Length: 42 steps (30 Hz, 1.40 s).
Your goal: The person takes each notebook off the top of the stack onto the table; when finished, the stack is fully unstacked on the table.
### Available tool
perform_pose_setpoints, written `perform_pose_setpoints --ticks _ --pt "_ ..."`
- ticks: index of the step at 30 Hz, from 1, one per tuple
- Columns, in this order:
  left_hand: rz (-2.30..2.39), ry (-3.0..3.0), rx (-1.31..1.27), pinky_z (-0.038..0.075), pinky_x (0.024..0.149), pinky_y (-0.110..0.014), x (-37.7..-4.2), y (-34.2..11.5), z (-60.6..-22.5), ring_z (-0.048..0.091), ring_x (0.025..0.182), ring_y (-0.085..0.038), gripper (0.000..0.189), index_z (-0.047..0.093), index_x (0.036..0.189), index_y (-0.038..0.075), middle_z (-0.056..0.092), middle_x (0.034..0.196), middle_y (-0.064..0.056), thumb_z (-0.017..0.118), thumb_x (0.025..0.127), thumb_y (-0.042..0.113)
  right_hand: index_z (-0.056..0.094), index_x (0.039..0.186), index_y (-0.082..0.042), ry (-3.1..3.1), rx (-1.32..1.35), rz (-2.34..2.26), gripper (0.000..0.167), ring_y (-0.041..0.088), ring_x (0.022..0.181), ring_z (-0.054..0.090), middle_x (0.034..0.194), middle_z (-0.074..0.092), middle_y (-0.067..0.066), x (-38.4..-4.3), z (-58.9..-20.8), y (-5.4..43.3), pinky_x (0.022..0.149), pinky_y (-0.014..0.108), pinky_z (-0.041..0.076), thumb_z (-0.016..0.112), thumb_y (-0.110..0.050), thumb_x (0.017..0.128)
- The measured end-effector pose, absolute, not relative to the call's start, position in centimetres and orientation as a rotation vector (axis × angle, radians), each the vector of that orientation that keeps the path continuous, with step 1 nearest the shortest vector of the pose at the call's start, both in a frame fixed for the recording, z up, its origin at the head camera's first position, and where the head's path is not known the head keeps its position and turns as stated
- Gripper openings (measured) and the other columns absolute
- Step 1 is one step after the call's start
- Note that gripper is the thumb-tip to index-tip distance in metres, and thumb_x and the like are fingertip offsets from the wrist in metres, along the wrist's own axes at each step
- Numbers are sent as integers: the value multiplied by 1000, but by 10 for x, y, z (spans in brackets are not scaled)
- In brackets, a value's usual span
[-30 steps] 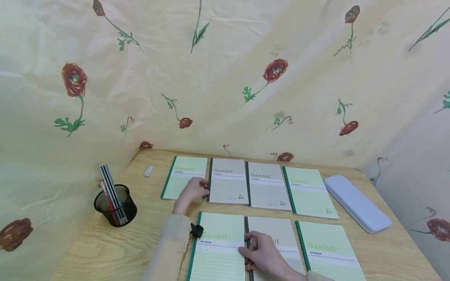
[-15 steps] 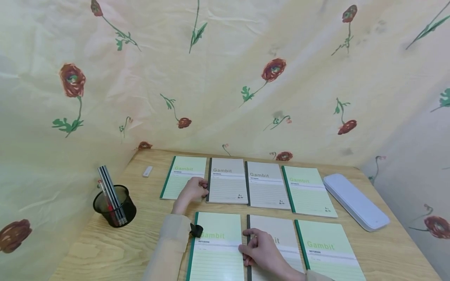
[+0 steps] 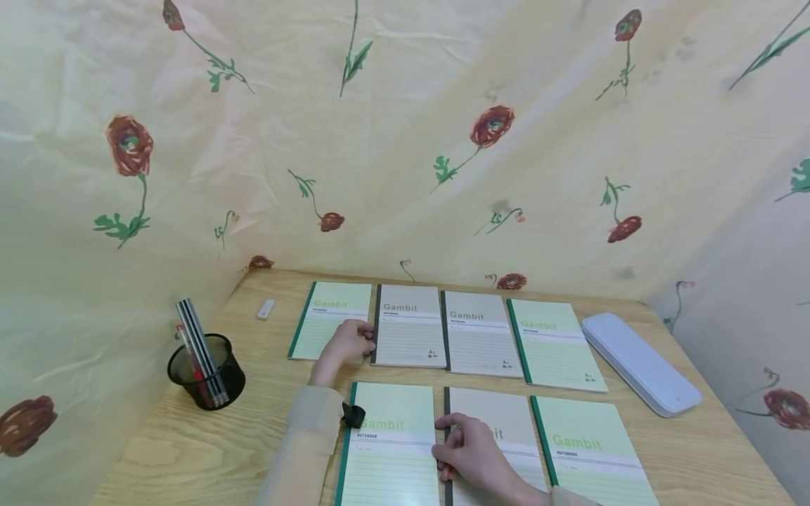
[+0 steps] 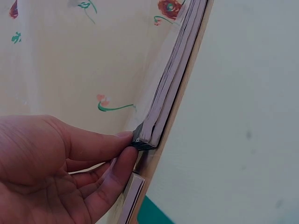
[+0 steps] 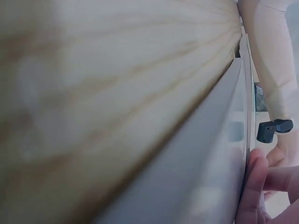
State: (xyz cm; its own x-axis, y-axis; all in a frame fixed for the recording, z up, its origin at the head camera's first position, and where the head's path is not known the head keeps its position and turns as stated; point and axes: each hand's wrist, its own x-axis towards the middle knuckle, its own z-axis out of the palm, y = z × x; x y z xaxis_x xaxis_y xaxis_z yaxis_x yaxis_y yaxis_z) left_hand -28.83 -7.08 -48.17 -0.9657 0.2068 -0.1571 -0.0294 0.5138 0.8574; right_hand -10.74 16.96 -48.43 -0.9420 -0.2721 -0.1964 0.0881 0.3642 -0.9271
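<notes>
In the back row, my left hand (image 3: pixel 348 342) has its thumb and fingers at the lower left of a grey notebook (image 3: pixel 411 337). The left wrist view shows thumb and forefinger pinching the end of its dark spine (image 4: pixel 144 142). Beside it on the left lies a green notebook (image 3: pixel 323 327), partly covered by the hand. My right hand (image 3: pixel 477 453) holds the right edge of the front-left green notebook (image 3: pixel 392 467) between thumb and curled fingers. That hand covers part of a front grey notebook (image 3: pixel 506 414), whose dark spine stands a narrow gap away.
Another grey notebook (image 3: pixel 482 337) and a green one (image 3: pixel 560 351) continue the back row; a green notebook (image 3: pixel 595 443) lies front right. A white case (image 3: pixel 642 365) sits at the right, a mesh pen cup (image 3: pixel 230 376) at the left, a small white eraser-like block (image 3: pixel 266 309) behind it.
The front-left green notebook has shifted slightly left with my right hand at its edge, and a gap shows between it and the front grey notebook. My left hand stays in place.
</notes>
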Motion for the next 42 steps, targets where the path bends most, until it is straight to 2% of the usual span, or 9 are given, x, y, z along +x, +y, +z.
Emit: perform_pose_setpoints --ticks 9,14,17,23,31,37,42 --pt "1430 2523 153 51 91 -40 -287 -71 -480 59 100 -26 35 62 124 -9 65 109 -14 66 89 -6 54 123 14 2344 -151 -1637 39 21 53 65 66 67 10 -122 -466 179 50 30 56 68 -2 90" --pt "1418 2541 151 52 89 -39 -288 -71 -482 59 98 -25 32 63 121 -8 65 107 -13 68 90 -3 54 126 13 2446 -74 -1630 40 23 59 66 70 67 11 -150 -452 186 55 34 58 67 -4 92" --pt "1414 2550 144 53 85 -38 -289 -70 -483 60 95 -25 30 63 120 -7 64 105 -13 68 91 0 58 123 10 2512 10 -1608 36 23 60 66 72 67 12 -172 -447 189 57 34 58 68 -5 92" --pt "1427 2555 124 55 81 -35 -289 -67 -485 60 92 -24 30 62 120 -8 64 104 -13 68 92 2 63 116 8 2623 105 -1479 29 21 63 66 82 67 12 -215 -444 194 60 33 58 69 -9 92" --pt "1423 2583 94 55 77 -33 -289 -66 -486 61 86 -22 30 62 120 -7 63 99 -12 68 93 4 61 122 6 2683 93 -1261 38 20 74 65 93 65 12 -257 -447 192 66 32 57 69 -18 94" --pt "1428 2587 111 56 76 -34 -286 -66 -484 62 84 -22 31 62 121 -9 64 98 -13 67 93 6 62 120 6 2704 123 -1180 39 19 74 63 98 65 14 -272 -454 187 66 29 54 70 -22 93" --pt "1423 2592 105 56 76 -34 -286 -65 -485 62 85 -21 32 62 121 -9 65 99 -12 68 94 7 62 115 7 2725 148 -1172 35 19 71 63 94 65 14 -279 -459 184 64 28 54 69 -21 94"
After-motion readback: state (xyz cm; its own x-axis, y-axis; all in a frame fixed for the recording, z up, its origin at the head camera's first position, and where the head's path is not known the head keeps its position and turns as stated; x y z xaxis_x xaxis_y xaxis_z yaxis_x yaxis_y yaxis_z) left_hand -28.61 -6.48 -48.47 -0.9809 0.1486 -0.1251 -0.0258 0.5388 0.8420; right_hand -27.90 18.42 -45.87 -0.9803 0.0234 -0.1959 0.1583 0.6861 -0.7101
